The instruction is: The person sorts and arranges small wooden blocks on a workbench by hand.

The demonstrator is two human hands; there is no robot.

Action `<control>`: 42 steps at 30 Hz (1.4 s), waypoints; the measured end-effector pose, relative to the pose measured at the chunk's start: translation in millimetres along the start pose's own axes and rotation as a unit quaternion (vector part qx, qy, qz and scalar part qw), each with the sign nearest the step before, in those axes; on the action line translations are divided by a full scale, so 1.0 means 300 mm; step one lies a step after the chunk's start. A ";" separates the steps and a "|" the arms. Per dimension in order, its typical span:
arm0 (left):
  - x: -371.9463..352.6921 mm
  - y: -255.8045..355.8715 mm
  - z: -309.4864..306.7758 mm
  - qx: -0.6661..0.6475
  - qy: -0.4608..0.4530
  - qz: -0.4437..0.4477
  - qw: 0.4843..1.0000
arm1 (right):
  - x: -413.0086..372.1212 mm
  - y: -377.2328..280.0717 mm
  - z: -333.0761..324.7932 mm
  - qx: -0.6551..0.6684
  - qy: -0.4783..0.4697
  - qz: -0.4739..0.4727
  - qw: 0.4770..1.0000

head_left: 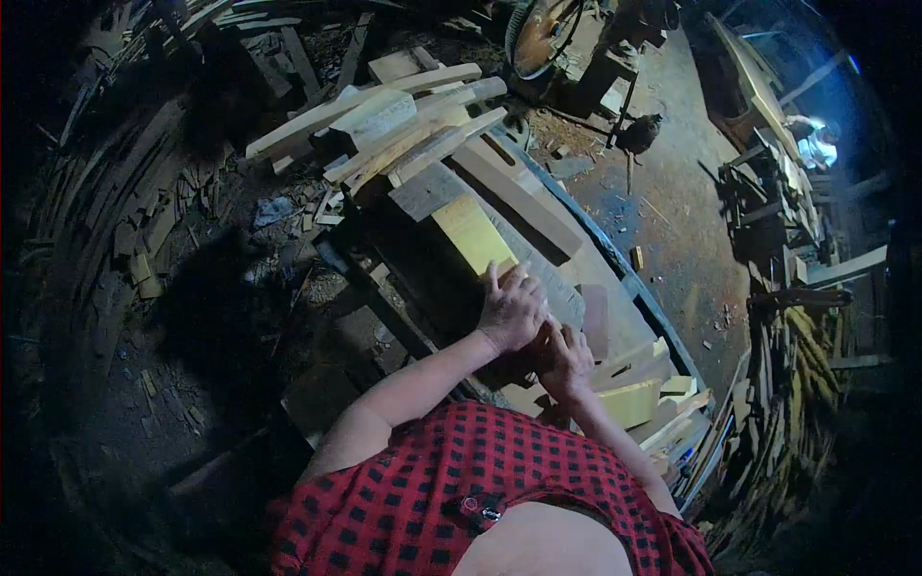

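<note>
A pale yellow wooden block (474,235) lies on the cluttered workbench. My left hand (514,307) is at the block's near end, its fingers bent against the wood and one reaching onto its top. Close beside it, my right hand (567,363) is closed, with its fingers curled near my left thumb. Something small and pale shows between the two hands, too indistinct to name. A grey-brown wood block (425,192) touches the far end of the yellow one.
Several planks (423,130) are stacked across the bench's far end. A thick board (523,202) lies right of the block. More offcuts (629,403) sit near my right forearm. A fan (545,43) stands beyond. At far right is another person (816,144). Scrap wood litters the floor.
</note>
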State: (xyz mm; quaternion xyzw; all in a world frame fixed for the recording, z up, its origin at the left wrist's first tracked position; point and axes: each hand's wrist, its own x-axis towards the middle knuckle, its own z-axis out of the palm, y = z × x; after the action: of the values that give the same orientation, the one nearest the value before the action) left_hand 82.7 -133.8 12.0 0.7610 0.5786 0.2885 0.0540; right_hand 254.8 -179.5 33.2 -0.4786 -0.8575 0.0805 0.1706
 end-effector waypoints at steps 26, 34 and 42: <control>0.055 -0.119 0.019 0.049 0.022 -0.004 0.999 | 0.104 -0.014 0.076 -0.042 -0.049 0.029 0.998; -0.018 -0.081 -0.033 -0.004 0.005 0.011 1.000 | 0.058 -0.046 0.047 -0.009 -0.028 0.003 1.000; 0.260 -0.610 -0.153 0.041 0.060 -0.045 0.996 | 0.627 -0.198 0.241 0.005 0.035 -0.042 0.998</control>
State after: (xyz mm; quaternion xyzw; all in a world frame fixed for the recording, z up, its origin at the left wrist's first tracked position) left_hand -83.0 -14.7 3.1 0.7172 0.6256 0.3070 0.0004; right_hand 89.9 -49.6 24.5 -0.4437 -0.8701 0.0605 0.2061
